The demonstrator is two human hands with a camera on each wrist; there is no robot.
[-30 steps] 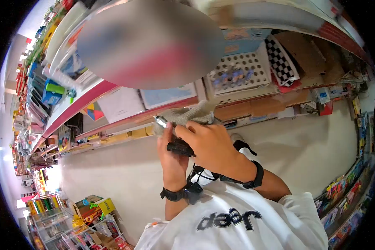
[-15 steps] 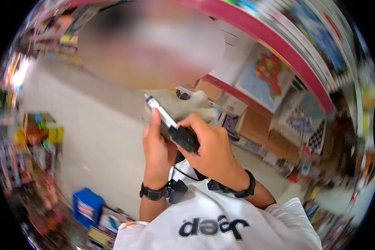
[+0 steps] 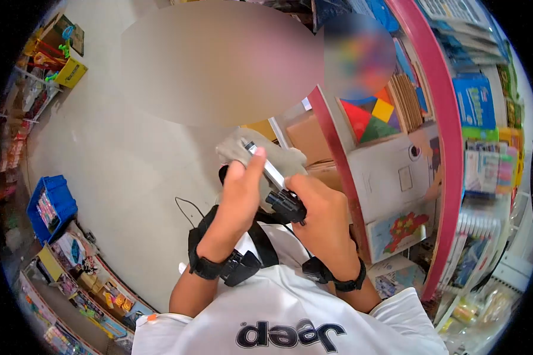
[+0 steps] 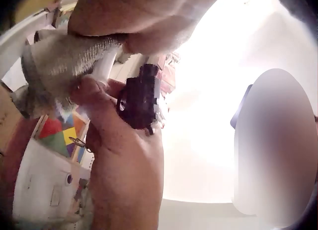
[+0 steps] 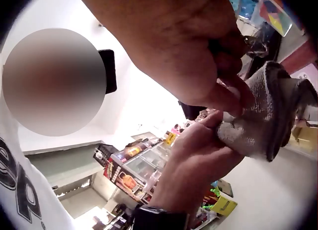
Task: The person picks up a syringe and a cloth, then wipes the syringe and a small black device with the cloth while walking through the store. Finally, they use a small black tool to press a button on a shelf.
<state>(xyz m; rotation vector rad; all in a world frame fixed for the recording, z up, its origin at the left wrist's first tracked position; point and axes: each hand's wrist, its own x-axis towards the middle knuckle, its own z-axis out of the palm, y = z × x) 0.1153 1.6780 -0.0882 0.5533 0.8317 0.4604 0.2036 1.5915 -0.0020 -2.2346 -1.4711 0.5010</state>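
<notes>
A slim silver-white tube [image 3: 269, 171] with a dark collar lies over a crumpled grey cloth [image 3: 287, 155]. My left hand [image 3: 238, 198] holds the cloth from below, its thumb against the tube; its lower fingers are hidden. My right hand [image 3: 326, 222] pinches the tube's near end, with a black device [image 3: 286, 205] beside the curled fingers. In the left wrist view the black device [image 4: 140, 100] shows beside my right hand [image 4: 124, 155]. The right wrist view shows the cloth [image 5: 258, 115] over my left hand [image 5: 196, 158], with my right hand [image 5: 184, 51] above.
Shelves with a pink edge [image 3: 447, 148] stand on the right, holding boxes, books and a coloured geometric board [image 3: 373, 118]. A blue crate [image 3: 50, 207] and low shelves of small goods stand at the left. Pale floor [image 3: 124, 171] lies between. Blurred ovals cover part of the views.
The head view has swung round, bringing the pink-edged shelves to the right side. Both hands keep hold of the tube and cloth, and the tube still points up and to the left.
</notes>
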